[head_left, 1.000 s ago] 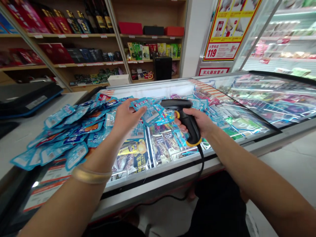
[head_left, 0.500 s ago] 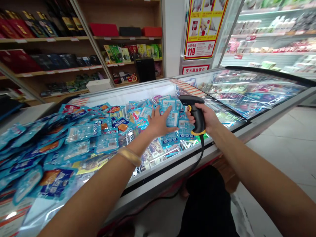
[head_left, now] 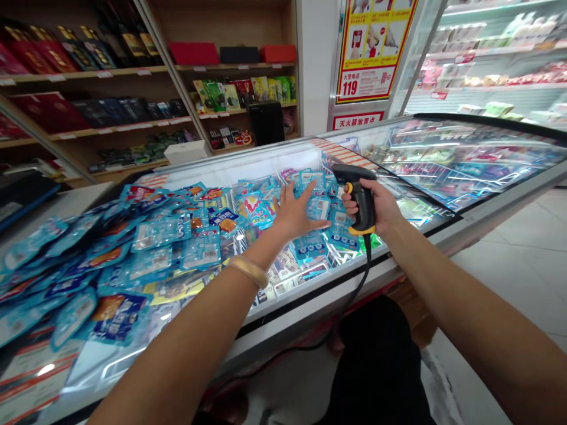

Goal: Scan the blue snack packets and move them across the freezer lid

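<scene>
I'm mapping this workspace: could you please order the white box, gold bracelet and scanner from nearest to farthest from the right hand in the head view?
1. Scanner: gripped in the right hand.
2. Gold bracelet: around the left wrist.
3. White box: farther left, across the freezer.

Black cable (head_left: pixel 368 252) across freezer edge (head_left: pixel 283 327)

Glass-topped freezer (head_left: pixel 310 311) | blue packets (head_left: pixel 162 230): heaped left, spread across middle

Left arm (head_left: pixel 195 319) stretched forward, left hand (head_left: pixel 293 218) palm down, fingers (head_left: pixel 308 192) splayed, right arm (head_left: pixel 460 301) extended, right hand (head_left: pixel 383 205) curled in a grip
</scene>
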`<action>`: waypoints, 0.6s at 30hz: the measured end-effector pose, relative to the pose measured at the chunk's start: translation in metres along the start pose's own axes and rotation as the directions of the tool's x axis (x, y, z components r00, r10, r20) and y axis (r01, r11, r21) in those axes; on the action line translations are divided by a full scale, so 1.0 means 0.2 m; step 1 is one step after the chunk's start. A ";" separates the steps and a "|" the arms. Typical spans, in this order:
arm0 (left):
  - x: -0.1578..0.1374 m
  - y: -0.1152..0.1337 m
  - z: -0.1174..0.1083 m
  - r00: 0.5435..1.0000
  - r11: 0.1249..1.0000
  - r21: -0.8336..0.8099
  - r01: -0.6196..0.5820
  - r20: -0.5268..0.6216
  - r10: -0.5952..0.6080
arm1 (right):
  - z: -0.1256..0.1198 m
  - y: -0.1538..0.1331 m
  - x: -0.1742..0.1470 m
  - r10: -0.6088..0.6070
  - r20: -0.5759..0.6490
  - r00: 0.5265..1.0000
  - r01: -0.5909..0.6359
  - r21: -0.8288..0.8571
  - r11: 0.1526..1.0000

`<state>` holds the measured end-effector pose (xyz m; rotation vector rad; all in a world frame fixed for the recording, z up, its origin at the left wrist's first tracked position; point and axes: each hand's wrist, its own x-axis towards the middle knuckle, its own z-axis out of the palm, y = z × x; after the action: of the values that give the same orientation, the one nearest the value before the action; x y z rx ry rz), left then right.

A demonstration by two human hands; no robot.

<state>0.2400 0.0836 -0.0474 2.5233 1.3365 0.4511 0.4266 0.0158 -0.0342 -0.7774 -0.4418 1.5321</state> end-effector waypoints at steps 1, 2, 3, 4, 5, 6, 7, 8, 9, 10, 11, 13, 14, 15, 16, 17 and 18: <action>-0.01 -0.01 0.00 1.000 1.000 -0.007 -0.004 0.000 0.004 | 0.00 0.00 0.00 -0.001 0.000 1.000 0.001 -0.004 1.000; -0.02 -0.02 -0.01 1.000 1.000 -0.015 -0.008 -0.001 0.008 | 0.01 0.00 0.00 -0.004 0.000 1.000 0.004 -0.009 1.000; -0.03 -0.02 -0.01 1.000 1.000 -0.022 -0.013 -0.003 0.013 | 0.02 0.00 0.00 -0.009 0.001 1.000 0.009 -0.013 1.000; -0.04 -0.03 -0.02 1.000 0.999 -0.030 -0.019 -0.006 0.018 | 0.02 0.01 0.00 -0.015 0.003 1.000 0.015 -0.017 1.000; -0.05 -0.03 -0.02 1.000 0.999 -0.036 -0.024 -0.008 0.024 | 0.03 0.01 0.00 -0.021 0.005 1.000 0.021 -0.019 1.000; -0.06 -0.03 -0.03 1.000 0.999 -0.039 -0.028 -0.010 0.028 | 0.04 0.01 0.00 -0.025 0.007 1.000 0.025 -0.023 0.999; -0.07 -0.03 -0.04 0.999 0.999 -0.042 -0.031 -0.012 0.031 | 0.05 0.01 0.00 -0.027 0.010 1.000 0.027 -0.027 0.999; -0.09 -0.04 -0.05 0.999 0.998 -0.044 -0.034 -0.019 0.034 | 0.06 0.01 0.00 -0.027 0.017 0.999 0.027 -0.034 0.999; -0.10 -0.05 -0.06 0.999 0.998 -0.046 -0.038 -0.028 0.037 | 0.07 0.02 0.00 -0.025 0.030 0.999 0.026 -0.046 0.999; -0.12 -0.07 -0.08 0.998 0.998 -0.048 -0.040 -0.040 0.038 | 0.09 0.02 0.00 -0.024 0.047 0.999 0.027 -0.061 0.998; -0.14 -0.09 -0.11 0.998 0.998 -0.049 -0.037 -0.058 0.034 | 0.10 0.02 0.00 -0.025 0.068 0.997 0.030 -0.078 0.997; -0.19 -0.17 -0.17 0.994 0.999 -0.046 -0.016 -0.108 0.011 | 0.14 0.03 0.00 -0.031 0.115 0.993 0.043 -0.109 0.993; -0.22 -0.23 -0.21 0.990 0.999 -0.040 0.004 -0.142 -0.010 | 0.17 0.04 0.00 -0.029 0.141 0.990 0.046 -0.123 0.991; -0.25 -0.29 -0.25 0.984 0.999 -0.028 0.025 -0.176 -0.029 | 0.20 0.06 0.01 -0.023 0.168 0.986 0.046 -0.136 0.990; -0.28 -0.36 -0.29 0.974 0.999 -0.009 0.047 -0.220 -0.048 | 0.23 0.08 0.02 -0.014 0.196 0.980 0.043 -0.148 0.988; -0.31 -0.43 -0.34 0.959 0.997 0.014 0.071 -0.276 -0.064 | 0.27 0.10 0.03 -0.002 0.226 0.974 0.039 -0.159 0.987; -0.35 -0.50 -0.39 0.943 0.994 0.045 0.096 -0.324 -0.077 | 0.31 0.14 0.04 0.014 0.256 0.967 0.030 -0.169 0.985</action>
<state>0.0977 0.0866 -0.0215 2.5032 1.5877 0.8466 0.3644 0.0315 -0.0122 -0.7103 -0.7770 1.6084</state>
